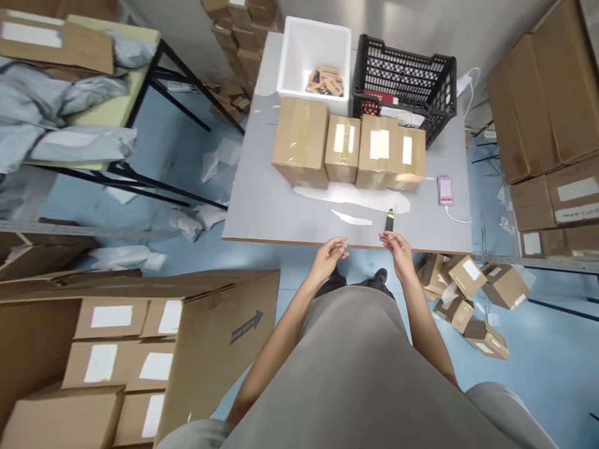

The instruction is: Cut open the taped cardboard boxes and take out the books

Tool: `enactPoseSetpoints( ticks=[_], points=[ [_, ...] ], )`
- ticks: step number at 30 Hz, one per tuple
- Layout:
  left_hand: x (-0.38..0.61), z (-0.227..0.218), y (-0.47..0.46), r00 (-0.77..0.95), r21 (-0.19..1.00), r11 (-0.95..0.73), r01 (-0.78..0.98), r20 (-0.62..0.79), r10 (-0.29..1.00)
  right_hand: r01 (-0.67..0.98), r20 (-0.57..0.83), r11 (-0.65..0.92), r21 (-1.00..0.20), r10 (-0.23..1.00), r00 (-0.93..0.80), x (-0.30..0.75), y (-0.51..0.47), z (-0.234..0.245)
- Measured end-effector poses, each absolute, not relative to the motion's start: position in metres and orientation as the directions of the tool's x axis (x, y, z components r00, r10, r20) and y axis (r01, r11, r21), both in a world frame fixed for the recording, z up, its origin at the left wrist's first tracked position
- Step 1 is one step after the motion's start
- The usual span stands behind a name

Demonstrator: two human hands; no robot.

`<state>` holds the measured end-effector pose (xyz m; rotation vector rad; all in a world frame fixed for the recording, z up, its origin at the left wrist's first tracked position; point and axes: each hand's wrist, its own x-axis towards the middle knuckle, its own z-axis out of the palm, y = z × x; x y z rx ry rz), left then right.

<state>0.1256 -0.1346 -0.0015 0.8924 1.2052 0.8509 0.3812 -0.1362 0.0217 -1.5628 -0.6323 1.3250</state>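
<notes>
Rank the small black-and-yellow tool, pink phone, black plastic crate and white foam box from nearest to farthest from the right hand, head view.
From the right hand:
1. Small black-and-yellow tool, just ahead.
2. Pink phone, ahead and right.
3. Black plastic crate, back right.
4. White foam box, back left.

Bright, even light; warped, blurred edges.

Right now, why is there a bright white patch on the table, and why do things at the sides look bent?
Head view: light glare whitens the table in front of the boxes; the wide lens bends and tilts the cartons at the edges; the left hand and right hand look slightly soft.
</notes>
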Motion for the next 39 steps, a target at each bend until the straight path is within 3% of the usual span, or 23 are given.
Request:
enactPoseSetpoints(
  ticks=[5,14,24,29,34,39],
  points=[
    [0.051,0.011,-0.116,0.026,0.920,0.387,-0.062,-0.386,0.922,-0.129,-0.408,-0.391,-0.911,0.902,0.143,0.294,-0.120,0.050],
    [0.039,0.018,-0.060,0.021,0.940,0.324,-0.104,-0.323,0.946,-0.059,-0.368,-0.365,-0.929,0.928,0.060,0.253,-0.088,0.065],
    [0.017,0.028,-0.008,-0.067,0.938,0.331,-0.098,-0.338,0.939,-0.115,-0.368,-0.371,-0.922,0.929,-0.048,0.246,-0.011,0.052],
    [0.007,0.016,0.018,-0.199,0.930,0.345,-0.130,-0.365,0.909,-0.108,-0.380,-0.391,-0.914,0.918,-0.111,0.251,0.016,0.034],
    [-0.006,0.008,0.054,-0.332,0.936,0.331,-0.120,-0.352,0.875,-0.121,-0.450,-0.458,-0.881,0.889,-0.088,0.246,0.052,0.008],
    [-0.028,0.007,0.106,-0.357,0.918,0.393,-0.046,-0.383,0.852,-0.098,-0.491,-0.492,-0.865,0.870,-0.041,0.219,0.097,-0.012]
  ],
)
